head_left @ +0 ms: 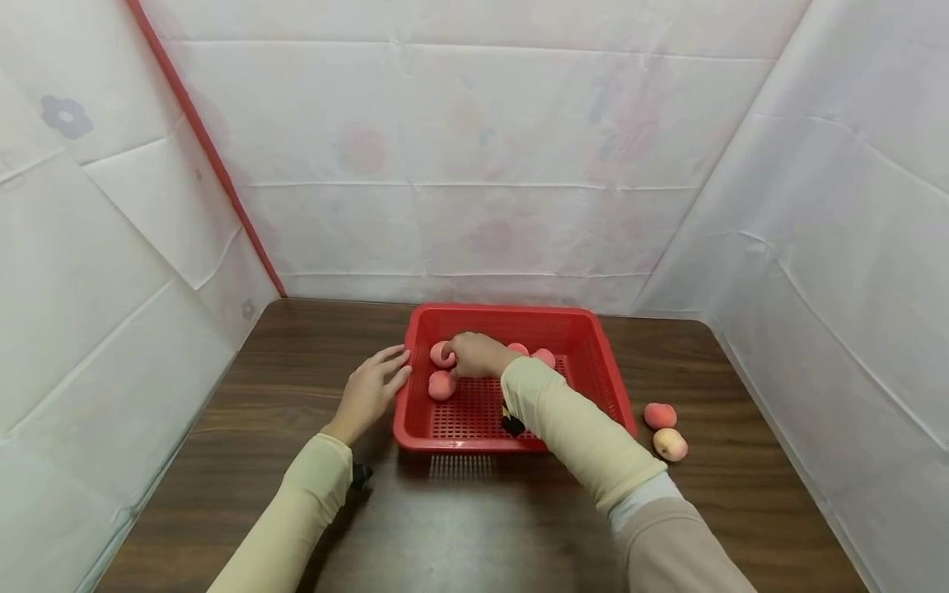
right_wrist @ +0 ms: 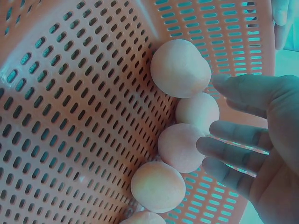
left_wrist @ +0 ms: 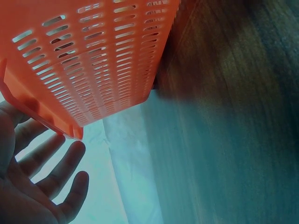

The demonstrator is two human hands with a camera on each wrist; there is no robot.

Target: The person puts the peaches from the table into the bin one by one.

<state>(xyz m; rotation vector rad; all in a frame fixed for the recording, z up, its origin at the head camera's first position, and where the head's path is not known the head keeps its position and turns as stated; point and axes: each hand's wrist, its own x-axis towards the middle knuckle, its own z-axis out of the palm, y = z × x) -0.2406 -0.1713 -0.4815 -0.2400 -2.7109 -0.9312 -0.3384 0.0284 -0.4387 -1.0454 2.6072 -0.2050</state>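
Right hand [head_left: 478, 356] reaches into red plastic basket [head_left: 463, 445], fingers loosely extended with a gap between thumb and fingertips, gripping nothing; fingertips are right at the peaches, contact hard to tell. Left hand [head_left: 368, 393] has fingers spread against the basket's left rim, not clenched. Basket sits toward the worktop's far edge, around its middle; slotted walls, perforated floor. Worktop [head_left: 245, 469] is dark brown wood grain. Right sleeve [head_left: 578, 428] crosses the basket's near rim and, with the right hand, blocks part of the floor and some fruit in the head view. White printed sheeting [head_left: 482, 148] rises behind and at both sides, red strip [head_left: 215, 161] running up the left. Two loose peaches [head_left: 670, 445] lie close together right of the basket, toward the worktop's right edge: one pinkish red, one pale yellow with red blush. Inside, peaches [right_wrist: 181, 69] are roundish, pinkish red from above, pale in the tinted right wrist view; five show there, roughly in a line.
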